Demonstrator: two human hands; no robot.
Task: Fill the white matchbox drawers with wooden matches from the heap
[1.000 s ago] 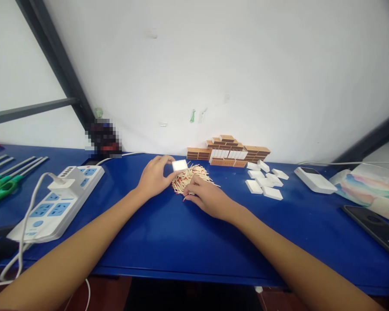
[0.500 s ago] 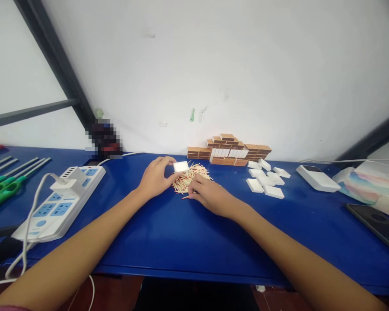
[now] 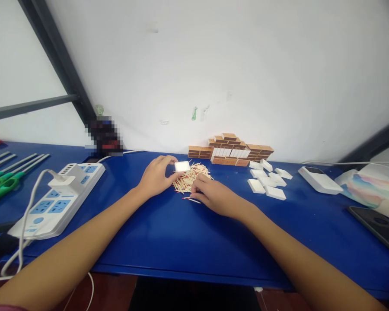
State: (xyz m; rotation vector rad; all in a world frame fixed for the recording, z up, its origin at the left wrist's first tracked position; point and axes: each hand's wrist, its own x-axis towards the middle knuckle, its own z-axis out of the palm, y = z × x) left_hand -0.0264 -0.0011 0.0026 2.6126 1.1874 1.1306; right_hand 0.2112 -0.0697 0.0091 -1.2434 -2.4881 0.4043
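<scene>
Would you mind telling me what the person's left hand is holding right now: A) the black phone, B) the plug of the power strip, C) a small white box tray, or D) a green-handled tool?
C: the left hand pinches a small white box tray between its fingertips, just above the pile of matchsticks on the blue table.

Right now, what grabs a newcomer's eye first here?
Mid-table, the pile of matchsticks: the left hand holds a small white matchbox tray over its left edge, and the right hand rests on its near edge. Behind, against the wall, a stack of brown matchboxes; to its right, loose white trays on the blue table.
</scene>
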